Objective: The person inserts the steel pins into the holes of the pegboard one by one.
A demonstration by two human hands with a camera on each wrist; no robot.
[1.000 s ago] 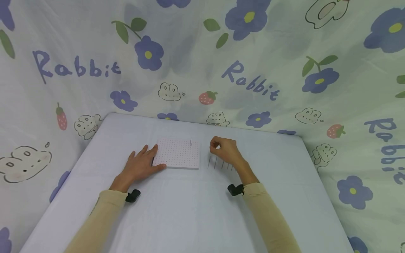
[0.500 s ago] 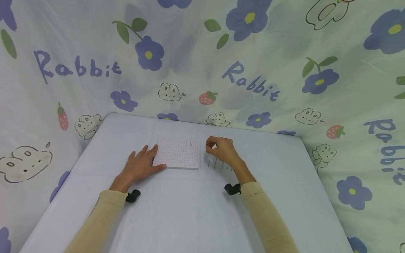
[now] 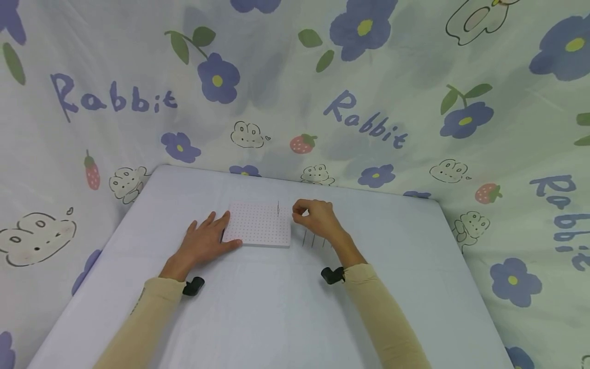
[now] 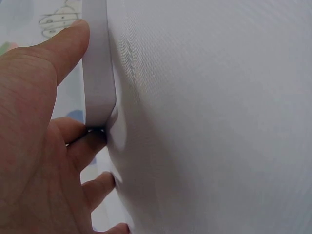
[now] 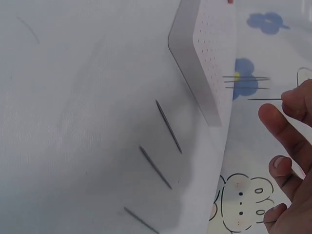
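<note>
A white pegboard (image 3: 258,225) with a grid of tiny holes lies on the table. Spread fingers of my left hand (image 3: 205,243) rest along its left side, the thumb on the near left corner; the left wrist view shows the thumb against the board. My right hand (image 3: 320,218) is just right of the board, above the table. Between thumb and index finger it pinches a thin metal pin (image 5: 264,99), whose tip points toward the board. A few similar upright pins (image 5: 246,79) stand in the board near its far right corner.
Several loose pins (image 5: 168,126) lie in a row on the white tablecloth (image 3: 258,307) to the right of the board, some hidden under the right forearm. A patterned curtain (image 3: 276,92) with flowers and rabbits hangs behind the table.
My right hand has moved left, closer to the board's right edge, with the pin pinched in it. The left hand and the board have stayed in place.
</note>
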